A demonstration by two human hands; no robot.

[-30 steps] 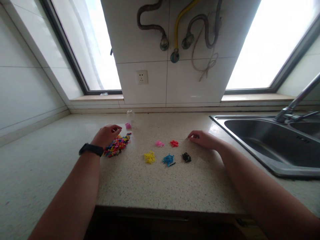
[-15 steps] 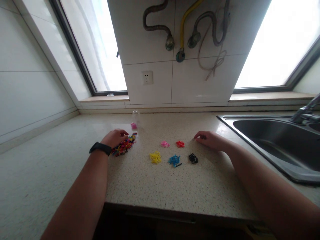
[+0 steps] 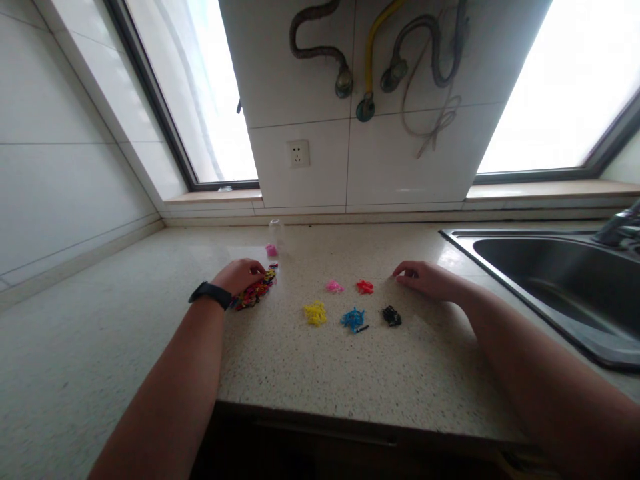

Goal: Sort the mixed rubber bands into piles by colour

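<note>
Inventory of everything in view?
mixed pile: 1, multicoloured, left
pink pile, red pile, yellow pile, blue pile, black pile: 1 each, centre
dark stick: 1, black, centre
clear container: 1, colourless, rear
pink item: 1, pink, rear
counter: 1, beige, foreground
sink, faucet: 1 each, grey, right
socket: 1, white, wall
hoses: 3, grey/yellow, wall
cord: 1, pale, wall
windows: 2, white, rear
wristband: 1, black, left
left hand: 1, left
right hand: 1, right

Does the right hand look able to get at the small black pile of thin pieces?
Likely yes: the bare right hand is just behind and right of the small black pile of thin pieces, with nothing visible blocking the way.
</note>
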